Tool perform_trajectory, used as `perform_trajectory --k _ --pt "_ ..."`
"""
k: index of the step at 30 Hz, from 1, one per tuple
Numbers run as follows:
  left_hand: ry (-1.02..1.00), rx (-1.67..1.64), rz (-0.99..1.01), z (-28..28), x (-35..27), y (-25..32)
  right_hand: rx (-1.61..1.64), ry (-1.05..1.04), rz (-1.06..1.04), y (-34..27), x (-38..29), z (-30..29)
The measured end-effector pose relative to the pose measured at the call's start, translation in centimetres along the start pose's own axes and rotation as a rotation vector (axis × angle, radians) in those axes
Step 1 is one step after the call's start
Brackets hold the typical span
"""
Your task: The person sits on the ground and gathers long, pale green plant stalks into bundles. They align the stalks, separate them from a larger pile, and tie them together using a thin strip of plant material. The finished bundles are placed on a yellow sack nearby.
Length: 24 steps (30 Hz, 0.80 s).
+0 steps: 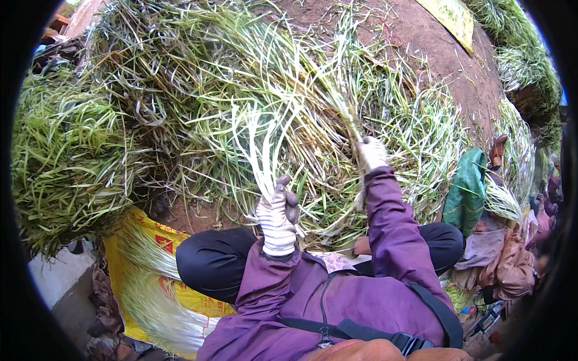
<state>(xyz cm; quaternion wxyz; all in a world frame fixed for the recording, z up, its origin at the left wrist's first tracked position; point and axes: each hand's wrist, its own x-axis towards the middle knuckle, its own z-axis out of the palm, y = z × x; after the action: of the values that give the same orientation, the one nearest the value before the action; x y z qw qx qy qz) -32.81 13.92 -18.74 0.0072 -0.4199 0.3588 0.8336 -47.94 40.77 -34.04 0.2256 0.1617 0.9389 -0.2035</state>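
My left hand (276, 221), in a striped knit glove with dark fingertips, is closed around a small bunch of pale green stalks (264, 153), leaf ends fanning upward. To its right, my right hand (372, 153), in a pale glove, grips a thin bundle of longer green and brownish stalks (347, 108) that reaches away from me; it is slightly blurred. Under and beyond both hands spreads a large heap of loose grass-like leaves (198, 90), green mixed with dry brown ones. The roots or lower ends inside my left fist are hidden.
Trimmed pale stalks (158, 311) lie on a yellow printed sack (203, 304) by my left knee. A thick green pile (72, 158) stands at far left. On the right are a green woven sack (465, 194) and a seated person's sleeve (519, 266). Bare reddish ground (433, 54) lies beyond.
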Motion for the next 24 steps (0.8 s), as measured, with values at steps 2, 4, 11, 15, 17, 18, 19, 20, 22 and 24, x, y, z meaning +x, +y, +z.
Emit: perform_trajectory --k 2,4,11,15,17,18,19,20,22,24 --pt "0.006 0.000 -0.009 0.3 -0.1 0.1 0.178 0.080 0.094 1.8 -0.7 -3.6" --pt "-0.004 0.013 -0.021 0.6 -0.2 0.1 0.553 0.041 0.088 1.9 -2.7 -6.5" --pt "-0.087 -0.086 0.010 0.5 -1.0 0.9 1.645 -0.237 -0.370 -2.7 -14.4 -13.6" --pt "-0.081 -0.129 0.018 0.2 -1.7 1.4 0.781 -0.071 -0.057 -4.2 -14.9 -10.1" --pt "-0.040 -0.116 0.020 -0.2 -2.0 1.6 0.965 -0.148 -0.025 -3.5 -15.8 -7.9" --pt "-0.076 -0.154 0.046 -0.4 -2.2 1.6 0.930 -0.163 -0.012 -3.1 -16.2 -7.0" --pt "-0.078 -0.131 0.071 -0.4 -2.0 1.7 0.817 -0.091 -0.133 -3.2 -16.5 -5.7" --pt "-0.135 -0.126 0.099 -0.6 -2.3 1.6 0.687 -0.004 -0.239 -3.1 -16.9 -5.2" --pt "-0.184 -0.120 0.053 -1.0 -2.5 1.5 0.537 0.158 -0.372 -3.3 -18.2 -4.6" --pt "-0.155 -0.090 0.068 -1.3 -2.7 1.2 0.977 -0.044 -0.255 -3.8 -19.7 -4.8"
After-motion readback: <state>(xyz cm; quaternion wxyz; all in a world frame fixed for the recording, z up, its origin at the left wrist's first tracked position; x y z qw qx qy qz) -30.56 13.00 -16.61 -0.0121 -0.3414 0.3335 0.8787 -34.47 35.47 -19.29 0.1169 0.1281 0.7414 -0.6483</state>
